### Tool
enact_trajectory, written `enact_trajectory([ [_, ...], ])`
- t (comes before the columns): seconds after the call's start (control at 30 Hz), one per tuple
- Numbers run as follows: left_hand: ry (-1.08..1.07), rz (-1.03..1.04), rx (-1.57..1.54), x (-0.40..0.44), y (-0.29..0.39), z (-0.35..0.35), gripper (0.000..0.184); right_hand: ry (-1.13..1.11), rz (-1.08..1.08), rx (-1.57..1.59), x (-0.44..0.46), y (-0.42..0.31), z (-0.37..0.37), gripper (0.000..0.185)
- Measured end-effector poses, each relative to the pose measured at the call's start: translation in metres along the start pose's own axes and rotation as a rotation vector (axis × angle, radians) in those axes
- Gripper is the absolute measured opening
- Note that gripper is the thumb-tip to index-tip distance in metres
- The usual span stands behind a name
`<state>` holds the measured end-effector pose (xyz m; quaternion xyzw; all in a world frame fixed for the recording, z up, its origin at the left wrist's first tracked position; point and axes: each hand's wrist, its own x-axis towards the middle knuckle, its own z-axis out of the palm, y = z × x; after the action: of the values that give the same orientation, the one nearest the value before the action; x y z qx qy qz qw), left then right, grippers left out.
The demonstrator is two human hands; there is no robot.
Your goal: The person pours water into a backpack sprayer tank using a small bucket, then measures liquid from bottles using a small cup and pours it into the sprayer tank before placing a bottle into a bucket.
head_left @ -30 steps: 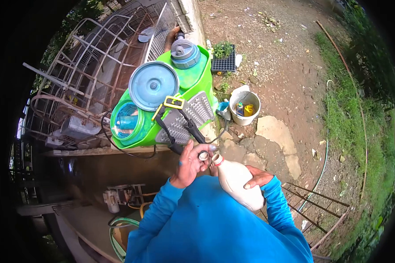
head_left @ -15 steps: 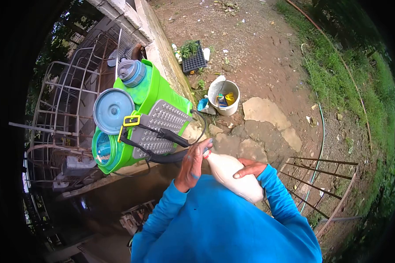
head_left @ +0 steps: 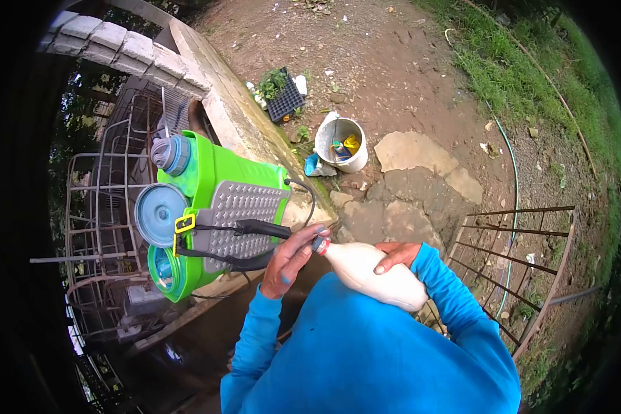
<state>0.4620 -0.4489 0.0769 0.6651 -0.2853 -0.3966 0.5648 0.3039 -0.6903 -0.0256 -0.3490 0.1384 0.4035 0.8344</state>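
Note:
A pale, cream-coloured bottle (head_left: 376,274) lies tilted across my front, its red-ringed neck toward the left. My right hand (head_left: 397,256) wraps round the bottle's body, thumb on top. At the neck, my left hand (head_left: 293,260) has its fingers on the dark grey cap (head_left: 319,244), which sits on the mouth. Just beyond my left hand stands a green backpack tank (head_left: 234,169) with a grey ribbed panel, black straps and a yellow buckle (head_left: 185,223). Its round blue-grey lid (head_left: 161,214) rests beside the open filler mouth (head_left: 164,270).
A white bucket (head_left: 357,160) with yellow and blue items stands on the ground ahead, near a black seedling tray (head_left: 285,102). Rusty metal bars (head_left: 510,259) are at the right. A metal frame (head_left: 103,207) stands at the left, beside a low wall (head_left: 248,131).
The cap, earlier held off the bottle in my left hand, is now on its mouth. The view has turned, so the tank appears farther left.

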Motion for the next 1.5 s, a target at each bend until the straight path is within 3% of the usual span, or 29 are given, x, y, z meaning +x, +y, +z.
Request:
enact_trajectory([
  [0.07, -0.042, 0.018, 0.214, 0.006, 0.009, 0.001, 0.043, -0.016, -0.017, 0.036, 0.003, 0.006, -0.005, 0.082],
  [0.3, -0.064, -0.139, 0.466, 0.016, 0.023, 0.008, 0.041, -0.008, -0.009, -0.004, 0.008, 0.021, -0.024, 0.084],
  [0.57, -0.016, 0.251, 0.786, 0.031, 0.003, 0.013, 0.035, 0.051, 0.005, -0.12, -0.012, 0.004, -0.017, 0.083],
  [0.7, 0.052, 0.215, 0.751, 0.032, 0.0, 0.019, 0.028, 0.096, -0.009, -0.156, -0.021, -0.005, -0.011, 0.081],
  [0.9, 0.186, 0.094, 0.758, 0.034, -0.015, 0.02, 0.041, 0.09, -0.045, -0.184, -0.024, -0.013, -0.004, 0.08],
  [0.97, 0.231, -0.114, 0.64, 0.035, -0.011, 0.024, 0.048, 0.079, -0.05, -0.206, -0.029, -0.021, 0.0, 0.079],
  [1.07, 0.244, -0.134, 0.555, 0.035, -0.02, 0.024, 0.051, 0.017, -0.072, -0.213, -0.025, -0.025, -0.003, 0.081],
  [1.4, 0.148, -0.189, 0.537, 0.033, -0.016, 0.019, 0.041, 0.017, -0.054, -0.117, -0.025, -0.016, -0.013, 0.084],
  [1.5, -0.042, -0.2, 0.582, 0.036, -0.003, 0.013, 0.037, 0.056, -0.058, -0.111, -0.025, -0.006, -0.019, 0.079],
])
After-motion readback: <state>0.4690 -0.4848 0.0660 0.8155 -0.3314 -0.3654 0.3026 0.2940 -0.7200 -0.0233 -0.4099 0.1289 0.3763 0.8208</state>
